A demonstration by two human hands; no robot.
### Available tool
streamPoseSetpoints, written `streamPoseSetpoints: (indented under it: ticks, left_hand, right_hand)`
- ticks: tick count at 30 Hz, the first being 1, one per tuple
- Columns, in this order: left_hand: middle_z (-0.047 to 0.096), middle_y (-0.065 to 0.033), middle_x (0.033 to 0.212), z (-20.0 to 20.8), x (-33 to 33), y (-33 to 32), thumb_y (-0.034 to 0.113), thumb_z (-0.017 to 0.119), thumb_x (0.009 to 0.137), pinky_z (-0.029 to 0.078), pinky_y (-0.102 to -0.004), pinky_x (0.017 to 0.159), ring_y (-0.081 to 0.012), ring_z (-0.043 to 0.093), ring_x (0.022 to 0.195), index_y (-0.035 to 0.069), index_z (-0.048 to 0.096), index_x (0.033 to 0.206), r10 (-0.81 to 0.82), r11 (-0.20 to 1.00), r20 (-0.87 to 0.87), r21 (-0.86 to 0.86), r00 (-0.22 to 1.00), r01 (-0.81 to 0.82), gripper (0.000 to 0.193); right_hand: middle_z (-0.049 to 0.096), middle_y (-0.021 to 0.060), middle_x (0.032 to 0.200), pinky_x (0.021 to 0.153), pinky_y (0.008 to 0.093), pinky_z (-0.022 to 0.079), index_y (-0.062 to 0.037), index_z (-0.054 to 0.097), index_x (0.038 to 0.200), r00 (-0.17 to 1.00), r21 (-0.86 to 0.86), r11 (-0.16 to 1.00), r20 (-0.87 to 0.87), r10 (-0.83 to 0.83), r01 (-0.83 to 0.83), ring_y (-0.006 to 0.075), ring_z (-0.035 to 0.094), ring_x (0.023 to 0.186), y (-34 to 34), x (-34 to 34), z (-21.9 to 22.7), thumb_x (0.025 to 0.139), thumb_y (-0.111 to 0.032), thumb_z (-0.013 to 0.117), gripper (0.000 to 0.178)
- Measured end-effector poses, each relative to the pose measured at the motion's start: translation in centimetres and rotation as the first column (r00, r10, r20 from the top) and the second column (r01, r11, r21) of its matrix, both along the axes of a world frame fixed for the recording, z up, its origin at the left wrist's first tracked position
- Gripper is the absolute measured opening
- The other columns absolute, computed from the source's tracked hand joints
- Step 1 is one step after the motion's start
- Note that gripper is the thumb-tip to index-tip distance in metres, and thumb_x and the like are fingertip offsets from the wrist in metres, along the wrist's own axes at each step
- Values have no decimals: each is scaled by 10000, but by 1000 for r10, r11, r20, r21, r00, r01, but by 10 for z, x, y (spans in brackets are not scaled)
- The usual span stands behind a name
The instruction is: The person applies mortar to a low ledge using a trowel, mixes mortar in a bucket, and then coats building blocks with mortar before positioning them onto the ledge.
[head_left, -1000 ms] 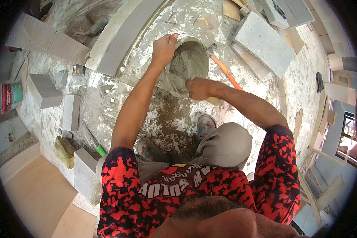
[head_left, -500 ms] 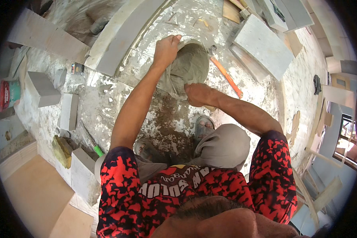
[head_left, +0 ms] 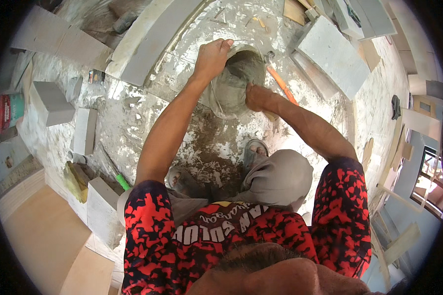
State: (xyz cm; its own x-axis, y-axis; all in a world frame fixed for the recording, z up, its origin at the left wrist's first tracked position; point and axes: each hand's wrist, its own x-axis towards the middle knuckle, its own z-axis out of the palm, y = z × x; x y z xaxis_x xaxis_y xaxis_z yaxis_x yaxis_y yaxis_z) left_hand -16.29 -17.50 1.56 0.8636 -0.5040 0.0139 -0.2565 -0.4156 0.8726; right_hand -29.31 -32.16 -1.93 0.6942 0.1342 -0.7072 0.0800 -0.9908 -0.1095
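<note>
A grey, mortar-smeared bucket (head_left: 220,96) stands tilted on the floor in front of my feet, its mouth turned away from me and to the right. Wet grey mortar (head_left: 237,78) coats the inside. My left hand (head_left: 212,60) is closed at the bucket's upper left rim, where the thin wire handle arches away. At the right side of the mouth, my right hand (head_left: 260,97) is wrapped round a tool whose pale handle end (head_left: 270,116) sticks out below the fist. The tool's working end is hidden. Just beyond lies a hammer (head_left: 282,84) with an orange handle.
Grey blocks (head_left: 333,56) lie at the far right, with more blocks (head_left: 51,103) at the left. A long block wall (head_left: 155,42) runs beyond my left arm. A green-handled tool (head_left: 119,178) and a red and teal container (head_left: 11,113) are at the left.
My right hand has moved up and to the right along the bucket's mouth. The bucket's mouth shows at a changed angle, with my left hand still at its rim.
</note>
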Motion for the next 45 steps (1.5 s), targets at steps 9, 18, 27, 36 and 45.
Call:
streamPoseSetpoints:
  ticks: [9,18,27,36,45]
  left_hand:
    - [622,-160,732,-1,3,10,462,506,910,452,-338,681,-226,574,684,-28,636,885,-127,991,-77,-54,989,123,507]
    - [607,-41,742,-17,16,26,464,533,906,437,-283,693,-134,535,718,-13,638,855,-67,993,-149,-108,987,51,491]
    - [592,-32,729,-19,14,15,450,540,904,428,-262,689,-109,517,711,-6,642,855,-86,995,-161,-69,983,75,470]
    - [644,-148,774,-20,26,18,407,510,915,455,-342,700,-234,593,730,-35,634,861,109,992,-62,-56,992,-113,462]
    - [641,-197,770,-14,23,11,406,501,919,454,-386,698,-276,594,708,-51,648,910,104,994,16,-26,994,-103,480]
  right_hand:
    - [588,293,894,768,420,497,88,541,1077,996,453,888,-85,-40,74,403,608,828,11,-25,-53,841,-295,526,450]
    - [545,58,718,402,294,441,-13,537,1027,243,326,-164,-888,-390,931,154,527,472,33,-16,-3,884,-264,559,290]
    - [504,33,673,345,247,404,32,466,1161,101,-11,-582,-982,159,813,127,501,452,19,-24,-18,924,-282,499,395]
    - [604,192,743,454,419,479,76,447,1141,884,597,747,130,-448,291,313,596,527,-28,-8,-16,834,-222,581,448]
    - [634,267,840,625,468,528,109,474,1085,963,203,966,246,108,-160,398,651,771,20,-31,-4,820,-73,443,323]
